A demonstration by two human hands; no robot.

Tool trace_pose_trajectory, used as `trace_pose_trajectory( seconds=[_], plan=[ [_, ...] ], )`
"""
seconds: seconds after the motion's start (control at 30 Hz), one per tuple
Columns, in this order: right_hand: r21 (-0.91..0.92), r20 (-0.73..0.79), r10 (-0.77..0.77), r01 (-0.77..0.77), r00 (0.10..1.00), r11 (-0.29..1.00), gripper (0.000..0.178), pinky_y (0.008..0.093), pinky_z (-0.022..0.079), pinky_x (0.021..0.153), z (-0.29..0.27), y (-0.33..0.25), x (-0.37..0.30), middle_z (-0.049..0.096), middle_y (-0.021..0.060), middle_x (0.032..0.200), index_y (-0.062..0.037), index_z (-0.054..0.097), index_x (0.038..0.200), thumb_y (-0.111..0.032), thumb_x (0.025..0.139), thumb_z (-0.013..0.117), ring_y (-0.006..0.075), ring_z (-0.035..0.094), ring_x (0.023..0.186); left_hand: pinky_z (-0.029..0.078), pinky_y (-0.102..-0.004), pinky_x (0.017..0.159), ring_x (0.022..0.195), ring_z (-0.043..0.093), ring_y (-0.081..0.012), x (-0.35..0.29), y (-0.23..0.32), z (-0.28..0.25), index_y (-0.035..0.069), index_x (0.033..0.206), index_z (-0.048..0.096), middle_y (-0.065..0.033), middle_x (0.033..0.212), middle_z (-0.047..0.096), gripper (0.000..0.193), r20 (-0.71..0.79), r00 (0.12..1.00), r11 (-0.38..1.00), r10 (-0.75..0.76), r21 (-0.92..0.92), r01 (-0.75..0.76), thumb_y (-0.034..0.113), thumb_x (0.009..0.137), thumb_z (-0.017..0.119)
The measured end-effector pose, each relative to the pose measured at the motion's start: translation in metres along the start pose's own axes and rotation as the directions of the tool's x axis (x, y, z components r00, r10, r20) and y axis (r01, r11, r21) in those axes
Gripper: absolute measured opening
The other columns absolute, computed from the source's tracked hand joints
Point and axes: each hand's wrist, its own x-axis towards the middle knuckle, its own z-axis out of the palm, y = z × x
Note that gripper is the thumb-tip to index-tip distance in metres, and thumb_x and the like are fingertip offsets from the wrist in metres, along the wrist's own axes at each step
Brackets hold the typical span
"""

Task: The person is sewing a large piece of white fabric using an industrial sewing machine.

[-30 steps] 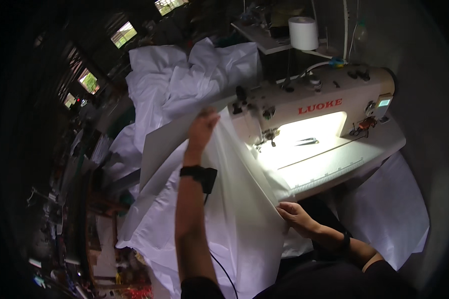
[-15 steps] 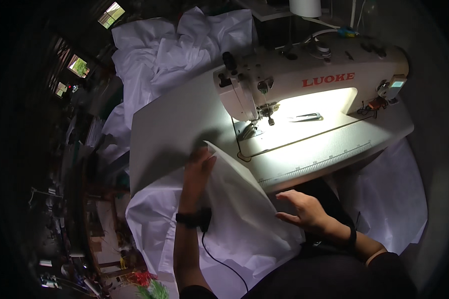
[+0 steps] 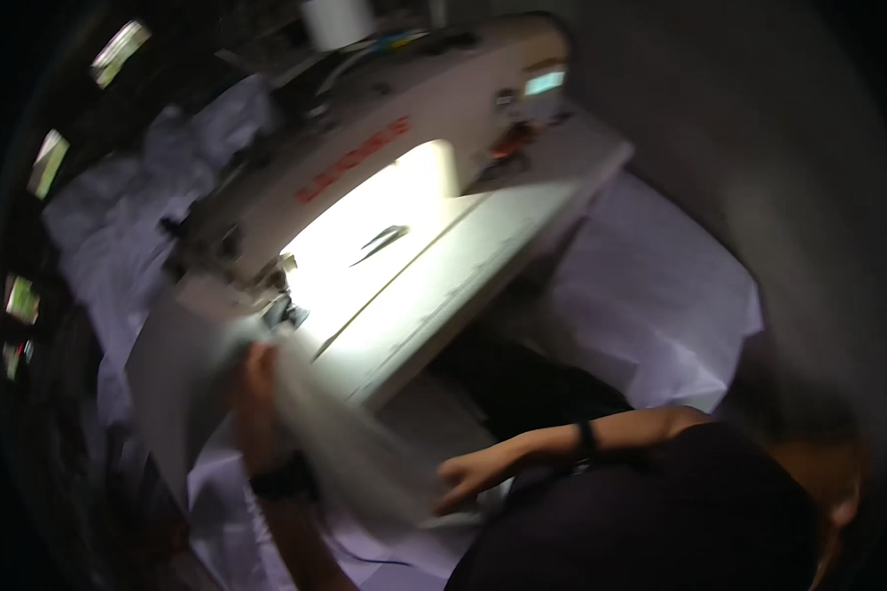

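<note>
A piece of thin white fabric (image 3: 365,458) hangs over the near edge of the sewing machine table, blurred by motion. My left hand (image 3: 256,399) is at its upper left edge close to the needle area, with the fabric held in its fingers. My right hand (image 3: 473,478) has its fingers curled around the fabric's lower right edge, near my lap. Beyond my left hand stands a white sewing machine (image 3: 365,158), its presser foot (image 3: 284,310) just above my fingers. Small thread snips (image 3: 382,243) lie on the lit bed under the machine's arm.
A heap of crumpled white fabric (image 3: 138,207) lies behind the machine at the left. More white fabric (image 3: 650,286) hangs at the right beyond the table (image 3: 547,212). A small lit panel (image 3: 544,83) is on the machine's right end. A dark cord runs below my left wrist.
The view has swung to the right, so the machine now appears further left and tilted. My right hand has gone from open beside the fabric to closed on its edge. My left hand still holds the fabric.
</note>
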Motion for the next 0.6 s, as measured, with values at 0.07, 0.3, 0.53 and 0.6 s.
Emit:
trace_pose_trajectory(
  seconds=[0.07, 0.3, 0.53, 0.6],
  plan=[
    [0.028, -0.049, 0.197, -0.196, 0.979, 0.980, 0.047, 0.0289, 0.049, 0.070, -0.021, 0.003, -0.023, 0.062, 0.0058, 0.081, 0.0040, 0.060, 0.099, -0.042, 0.093, 0.064, 0.0114, 0.059, 0.082, 0.049, -0.0393, 0.075, 0.082, 0.064, -0.0323, 0.006, -0.010, 0.017, 0.000, 0.097, 0.062, -0.0157, 0.091, 0.065, 0.016, -0.036, 0.905, 0.873, 0.425, 0.278, -0.399, 0.015, 0.093, 0.060],
    [-0.176, -0.612, -0.120, 0.013, 0.781, 0.984, 0.052, 0.0346, 0.048, 0.080, -0.033, -0.011, 0.012, 0.066, 0.0148, 0.094, 0.0008, 0.062, 0.110, -0.048, 0.093, 0.059, 0.0233, 0.063, 0.087, 0.052, -0.0349, 0.076, 0.086, 0.068, -0.0278, 0.002, -0.018, 0.022, 0.001, 0.102, 0.064, -0.0163, 0.095, 0.069, 0.021, -0.187, 0.913, 0.922, 0.362, 0.219, -0.321, 0.016, 0.088, 0.068],
    [-0.027, -0.671, -0.091, 0.098, 0.736, 0.995, 0.036, 0.0213, 0.040, 0.056, -0.022, -0.016, 0.019, 0.049, -0.0067, 0.070, -0.0008, 0.062, 0.089, -0.034, 0.100, 0.057, 0.0025, 0.040, 0.064, 0.052, -0.0351, 0.072, 0.081, 0.068, -0.0275, 0.011, 0.016, 0.033, 0.000, 0.096, 0.061, -0.0151, 0.089, 0.068, 0.019, -0.113, 0.972, 0.967, 0.208, 0.170, -0.187, 0.017, 0.089, 0.068],
    [-0.137, -0.685, -0.163, 0.094, 0.711, 0.986, 0.031, 0.0248, 0.042, 0.056, -0.024, -0.019, 0.016, 0.055, -0.0019, 0.067, -0.0003, 0.062, 0.098, -0.031, 0.099, 0.058, 0.0064, 0.047, 0.060, 0.051, -0.0354, 0.072, 0.082, 0.067, -0.0271, 0.016, 0.019, 0.038, 0.002, 0.092, 0.062, -0.0119, 0.089, 0.067, 0.016, -0.160, 0.964, 0.959, 0.211, 0.223, -0.173, 0.015, 0.086, 0.069]
  ],
)
